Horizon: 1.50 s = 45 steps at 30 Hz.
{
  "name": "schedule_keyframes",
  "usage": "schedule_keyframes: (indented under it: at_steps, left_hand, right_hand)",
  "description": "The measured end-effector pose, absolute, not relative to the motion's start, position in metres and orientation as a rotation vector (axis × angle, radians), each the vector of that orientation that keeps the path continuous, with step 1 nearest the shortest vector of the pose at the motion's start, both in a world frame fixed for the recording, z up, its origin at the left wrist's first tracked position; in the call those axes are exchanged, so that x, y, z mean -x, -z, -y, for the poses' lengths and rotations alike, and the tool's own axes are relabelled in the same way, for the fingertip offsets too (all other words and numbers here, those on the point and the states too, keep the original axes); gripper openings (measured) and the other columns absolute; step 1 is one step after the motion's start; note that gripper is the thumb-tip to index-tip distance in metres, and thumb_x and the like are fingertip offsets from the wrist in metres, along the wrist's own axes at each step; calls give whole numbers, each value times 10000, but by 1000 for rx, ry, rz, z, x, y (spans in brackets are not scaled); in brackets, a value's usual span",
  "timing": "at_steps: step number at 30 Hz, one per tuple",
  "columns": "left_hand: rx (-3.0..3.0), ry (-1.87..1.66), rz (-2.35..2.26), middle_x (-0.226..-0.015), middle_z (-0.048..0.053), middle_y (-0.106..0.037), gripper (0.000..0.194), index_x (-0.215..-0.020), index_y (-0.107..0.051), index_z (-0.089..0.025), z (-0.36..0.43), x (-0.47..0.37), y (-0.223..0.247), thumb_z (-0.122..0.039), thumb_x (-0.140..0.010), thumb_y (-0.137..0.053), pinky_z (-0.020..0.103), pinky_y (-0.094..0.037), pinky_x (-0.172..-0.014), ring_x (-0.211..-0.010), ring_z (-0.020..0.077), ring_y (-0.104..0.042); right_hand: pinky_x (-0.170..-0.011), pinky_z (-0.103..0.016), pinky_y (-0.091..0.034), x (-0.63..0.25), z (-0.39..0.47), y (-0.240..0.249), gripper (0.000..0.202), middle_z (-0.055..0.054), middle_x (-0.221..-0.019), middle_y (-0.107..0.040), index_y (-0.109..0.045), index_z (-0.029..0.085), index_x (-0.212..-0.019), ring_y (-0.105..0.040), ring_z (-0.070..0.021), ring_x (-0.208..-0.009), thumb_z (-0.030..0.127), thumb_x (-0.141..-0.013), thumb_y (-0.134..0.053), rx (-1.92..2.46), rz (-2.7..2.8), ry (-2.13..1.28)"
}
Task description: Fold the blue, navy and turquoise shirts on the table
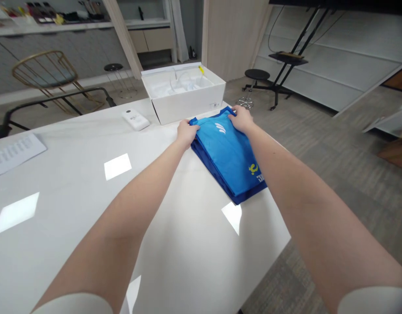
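Observation:
A folded blue shirt [230,148] lies flat near the right edge of the white table. It has a white logo near its far end and yellow and white print near its close right corner. Darker blue fabric [214,170] shows beneath it along the left and near edges; whether it is a separate garment I cannot tell. My left hand [187,133] pinches the shirt's far left corner. At the far right corner, my right hand [242,119] grips the fabric with thumb on top. My right forearm covers part of the shirt's right side.
Just beyond the shirt stands an open white box [188,104] holding clear plastic wrapping. Left of it lies a white handheld device [135,119]. Printed paper [16,152] rests at the table's left. A black stool [257,74] and a wheeled stand [279,78] are on the floor behind.

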<state>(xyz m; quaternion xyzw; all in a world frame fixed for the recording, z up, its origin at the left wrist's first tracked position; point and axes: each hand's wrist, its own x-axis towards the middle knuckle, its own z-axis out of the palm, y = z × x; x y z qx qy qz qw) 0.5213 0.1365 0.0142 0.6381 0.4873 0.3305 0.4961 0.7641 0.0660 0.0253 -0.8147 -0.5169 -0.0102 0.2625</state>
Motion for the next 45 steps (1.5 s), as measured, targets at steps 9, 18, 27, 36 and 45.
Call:
schedule_keyframes:
  at_steps: [9,18,27,36,45]
  left_hand:
    - [-2513,-757,-616,-1533,146,-503,462,-1435,-528,-209,-88,-540,-28,-387,-1012,-475,491,-267,-1231,-1463,313,-405]
    - [-2639,-572,-854,-1687,134,-287,605,-1574,-410,-197,-45,-549,-18,-483,-1043,-368,587,-104,-1275,-1576,326,-208]
    - [-2770,-398,-665,-1690,107,-284,645,-1621,-304,-193,35,-528,2,-466,-1040,-366,537,-145,-1290,-1574,273,-229]
    - [-2832,-347,-513,-1668,57,-350,504,-1554,-442,-282,87,-476,-6,-360,-1067,-340,568,-249,-1244,-1548,280,-293]
    - [-2787,-279,-339,-1476,73,-606,419,-1424,-581,-204,112,-394,-37,-247,-1045,-408,401,-388,-1177,-1354,205,-560]
  right_hand:
    - [-1187,-537,-328,-729,-13,-24,532,-139,-1526,-502,-529,234,-1475,-414,-329,-1424,476,-1054,-312,2084,1683,120]
    - [-1198,-720,-153,-747,23,-21,643,-121,-1695,-250,-344,236,-1616,-216,-370,-1556,541,-1052,-298,2450,1395,-250]
    - [-1228,-656,-190,-693,110,-8,597,-52,-1685,-289,-330,296,-1623,-226,-294,-1564,504,-1072,-227,2242,1658,-269]
    - [-1210,-624,-267,-686,184,-6,611,-89,-1687,-283,-343,264,-1618,-274,-314,-1546,519,-1068,-266,2355,1620,-114]
    - [-1120,-559,-388,-613,218,-33,455,-219,-1468,-559,-616,103,-1360,-521,-360,-1348,330,-1033,-395,2513,1527,230]
